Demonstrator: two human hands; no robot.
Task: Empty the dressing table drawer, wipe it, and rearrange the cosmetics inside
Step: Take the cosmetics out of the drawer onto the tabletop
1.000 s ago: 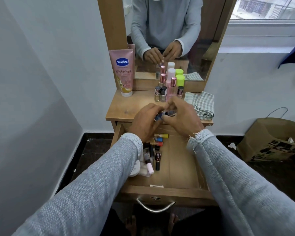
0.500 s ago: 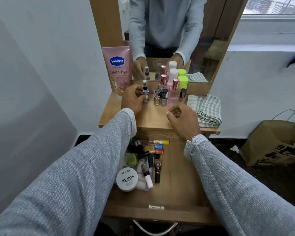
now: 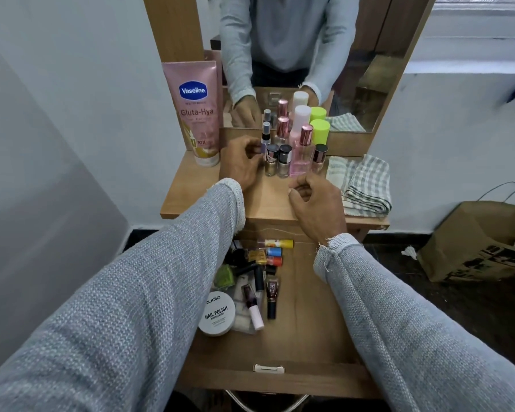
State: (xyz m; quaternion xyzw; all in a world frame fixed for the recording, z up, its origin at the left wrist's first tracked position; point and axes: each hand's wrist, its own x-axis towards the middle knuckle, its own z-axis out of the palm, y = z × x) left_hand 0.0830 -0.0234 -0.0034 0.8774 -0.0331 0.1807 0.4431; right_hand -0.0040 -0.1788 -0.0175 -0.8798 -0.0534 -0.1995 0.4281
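Observation:
The wooden drawer (image 3: 309, 337) stands pulled out below the tabletop (image 3: 191, 197). Along its left side lie several cosmetics: a white nail polish remover tub (image 3: 217, 313), lip tubes (image 3: 271, 295) and small coloured sticks (image 3: 275, 251). My left hand (image 3: 241, 165) pinches a small spray bottle (image 3: 265, 135), which stands on the tabletop beside a cluster of nail polish bottles (image 3: 277, 162) and a pink perfume bottle (image 3: 302, 156). My right hand (image 3: 315, 200) hovers over the tabletop's front with fingers loosely curled, holding nothing.
A tall pink Vaseline tube (image 3: 195, 114) stands at the table's back left. A folded checked cloth (image 3: 363, 182) lies at the right. A mirror (image 3: 369, 69) rises behind. A brown paper bag (image 3: 482, 242) sits on the floor to the right.
Both hands held a small bottle together over the drawer. My left hand then carried it up and set it beside the bottle cluster; my right hand let go and drew back.

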